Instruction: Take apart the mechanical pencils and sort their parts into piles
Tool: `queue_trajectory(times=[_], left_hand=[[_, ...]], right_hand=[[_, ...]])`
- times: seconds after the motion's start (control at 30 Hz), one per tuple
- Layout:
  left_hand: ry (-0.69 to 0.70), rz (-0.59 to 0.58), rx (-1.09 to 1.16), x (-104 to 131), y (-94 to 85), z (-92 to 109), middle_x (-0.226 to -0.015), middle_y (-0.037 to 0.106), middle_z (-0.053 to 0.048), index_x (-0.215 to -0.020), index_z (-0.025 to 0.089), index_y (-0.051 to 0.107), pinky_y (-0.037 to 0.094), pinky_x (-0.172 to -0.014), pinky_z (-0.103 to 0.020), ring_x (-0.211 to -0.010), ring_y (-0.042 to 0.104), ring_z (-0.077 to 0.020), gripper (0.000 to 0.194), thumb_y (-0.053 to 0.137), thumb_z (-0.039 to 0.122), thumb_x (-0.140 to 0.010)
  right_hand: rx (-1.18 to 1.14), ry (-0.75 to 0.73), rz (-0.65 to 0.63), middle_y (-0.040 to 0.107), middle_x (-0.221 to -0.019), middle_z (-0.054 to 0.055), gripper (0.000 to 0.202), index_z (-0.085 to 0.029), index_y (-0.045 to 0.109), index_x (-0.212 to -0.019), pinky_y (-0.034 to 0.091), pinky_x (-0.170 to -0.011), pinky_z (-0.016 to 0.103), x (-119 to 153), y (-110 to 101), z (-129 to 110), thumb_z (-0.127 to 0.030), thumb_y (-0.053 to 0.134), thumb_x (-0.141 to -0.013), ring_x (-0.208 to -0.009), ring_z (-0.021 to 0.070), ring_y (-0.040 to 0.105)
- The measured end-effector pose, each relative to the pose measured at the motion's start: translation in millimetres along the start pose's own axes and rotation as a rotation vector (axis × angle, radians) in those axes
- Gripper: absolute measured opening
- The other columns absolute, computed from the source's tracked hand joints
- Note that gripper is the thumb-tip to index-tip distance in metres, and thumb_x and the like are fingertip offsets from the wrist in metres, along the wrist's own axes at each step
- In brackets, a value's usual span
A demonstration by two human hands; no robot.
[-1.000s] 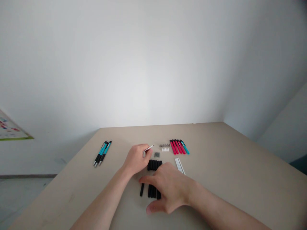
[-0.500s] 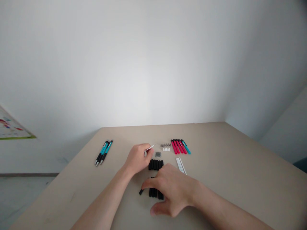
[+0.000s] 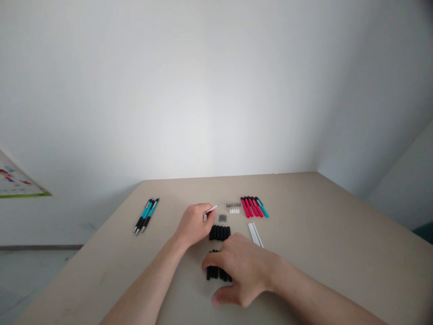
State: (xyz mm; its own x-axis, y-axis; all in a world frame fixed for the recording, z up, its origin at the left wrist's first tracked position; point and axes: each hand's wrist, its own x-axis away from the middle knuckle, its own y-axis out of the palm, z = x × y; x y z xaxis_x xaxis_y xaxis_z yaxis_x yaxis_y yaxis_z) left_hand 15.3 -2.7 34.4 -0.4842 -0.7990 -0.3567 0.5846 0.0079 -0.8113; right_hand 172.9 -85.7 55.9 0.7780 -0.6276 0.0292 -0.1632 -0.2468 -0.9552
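Note:
A thin white pen refill (image 3: 212, 208) with a dark tip is pinched in my left hand (image 3: 196, 223), pointing up and to the right. My right hand (image 3: 245, 266) is spread over the near row of black cylindrical pieces (image 3: 213, 271). Its index finger reaches their left end and its thumb is apart, on the near side; the palm hides part of the row. Just beyond lies a second row of black tubes (image 3: 219, 233), side by side. Small springs (image 3: 223, 218) are bunched close to my left fingertips.
Behind the springs are small white plugs (image 3: 234, 211) and metal pen tips (image 3: 233, 205). Several pink pen barrels (image 3: 249, 207) and a teal one (image 3: 262, 208) lie right of them. White refills (image 3: 255, 234) lie nearer. Teal-and-black pens (image 3: 146, 216) rest at left. A wall stands behind the table.
The slanted black piece at the near row's left end has shifted right, against the others. My right index finger has moved slightly right with it. My left hand stays put with the refill.

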Motion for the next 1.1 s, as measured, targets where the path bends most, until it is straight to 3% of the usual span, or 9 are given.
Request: queue_trajectory(times=[0.37, 0.47, 0.57, 1.1], left_hand=[[0.006, 0.004, -0.005, 1.5, 1.4, -2.0, -0.053, 0.042, 0.004, -0.057, 0.017, 0.041, 0.026, -0.052, -0.021, -0.051, 0.038, -0.0091, 0.031, 0.043, 0.028, -0.086], [0.006, 0.001, -0.007, 3.5, 1.8, -4.1, -0.054, 0.044, 0.003, -0.057, 0.017, 0.041, 0.028, -0.053, -0.021, -0.053, 0.04, -0.0095, 0.031, 0.043, 0.028, -0.086], [0.005, -0.003, -0.011, 5.3, 2.6, -5.8, -0.055, 0.045, 0.003, -0.058, 0.018, 0.042, 0.028, -0.053, -0.021, -0.053, 0.04, -0.0098, 0.031, 0.043, 0.029, -0.087], [-0.01, 0.003, 0.013, 3.5, 1.1, 0.1, -0.053, 0.043, 0.004, -0.056, 0.017, 0.044, 0.027, -0.051, -0.021, -0.051, 0.037, -0.0094, 0.03, 0.044, 0.027, -0.085]], right_hand=[[-0.035, 0.017, -0.009, 0.063, -0.062, 0.0, 0.039, -0.024, 0.064, -0.099, 0.027, -0.052, 0.025, 2.2, -2.4, 3.1, -0.046, 0.063, -0.067, -0.058, 0.0173, 0.057], [-0.077, 0.03, 0.015, 0.061, -0.06, -0.001, 0.035, -0.024, 0.063, -0.102, 0.029, -0.053, 0.024, 7.7, -6.3, 7.8, -0.027, 0.059, -0.067, -0.058, 0.0163, 0.056], [-0.048, 0.058, 0.015, 0.059, -0.057, -0.002, 0.051, -0.026, 0.061, -0.107, 0.028, -0.05, 0.023, 13.6, -7.7, 14.7, -0.012, 0.053, -0.059, -0.054, 0.016, 0.054], [0.005, 0.002, -0.025, 0.06, -0.063, -0.001, 0.056, -0.03, 0.056, -0.114, 0.027, -0.049, 0.023, 6.9, -2.7, 11.3, -0.016, 0.054, -0.059, -0.059, 0.0188, 0.058]])
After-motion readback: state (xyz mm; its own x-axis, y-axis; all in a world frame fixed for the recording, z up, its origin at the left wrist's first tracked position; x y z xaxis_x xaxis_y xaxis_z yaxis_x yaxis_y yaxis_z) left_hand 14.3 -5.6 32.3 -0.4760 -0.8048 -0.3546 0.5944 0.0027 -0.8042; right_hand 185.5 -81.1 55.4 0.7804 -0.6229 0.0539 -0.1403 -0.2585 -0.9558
